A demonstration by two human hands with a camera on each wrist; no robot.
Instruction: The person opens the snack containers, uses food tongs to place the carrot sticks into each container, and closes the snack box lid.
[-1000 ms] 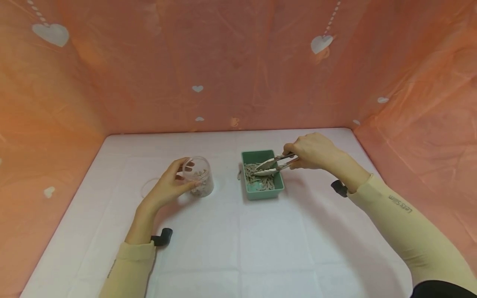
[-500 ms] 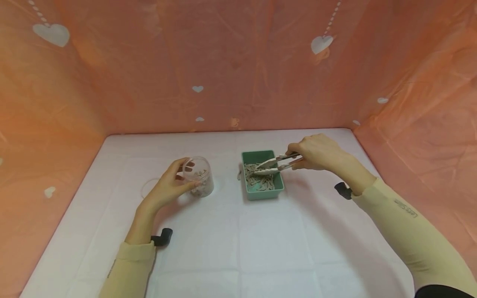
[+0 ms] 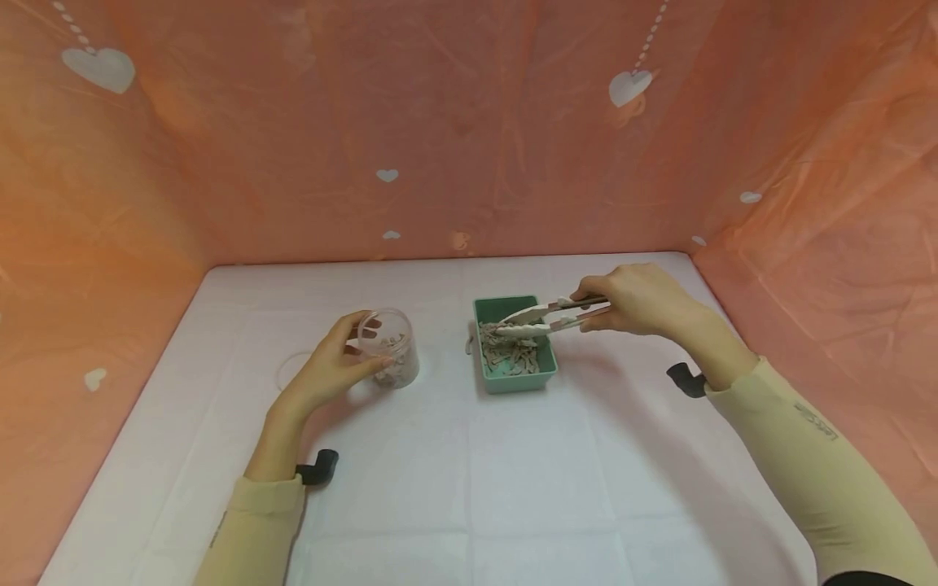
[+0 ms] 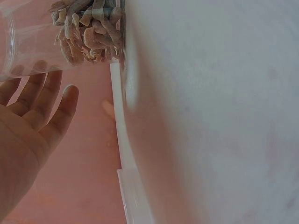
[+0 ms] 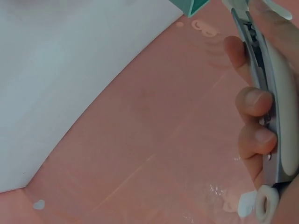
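Observation:
My left hand [image 3: 330, 374] holds a clear plastic jar [image 3: 388, 330] upright on the table, thumb and fingers around its side. In the left wrist view, brownish dried strips [image 4: 91, 35] lie in the bottom of the jar. My right hand [image 3: 645, 301] grips a pair of tongs [image 3: 560, 306] with metal arms and whitish tips. Those tips are spread apart, inside or just over a green rectangular box [image 3: 516, 384]. Greyish strips [image 3: 513, 356] lie in the box; whether any sits between the tips cannot be made out. The right wrist view shows fingers curled round the tongs' handle [image 5: 282, 116].
Left of the jar, partly behind my left hand, lies a clear round lid [image 3: 282, 373]. One loose strip [image 3: 470, 343] rests on the white tablecloth [image 3: 542, 472] beside the box. An orange curtain [image 3: 476, 122] with pale hearts encloses the table's back and sides.
My right hand has drawn the tongs a little to the right and back from the box's middle, and the tips stand slightly higher. The left hand and jar have stayed put.

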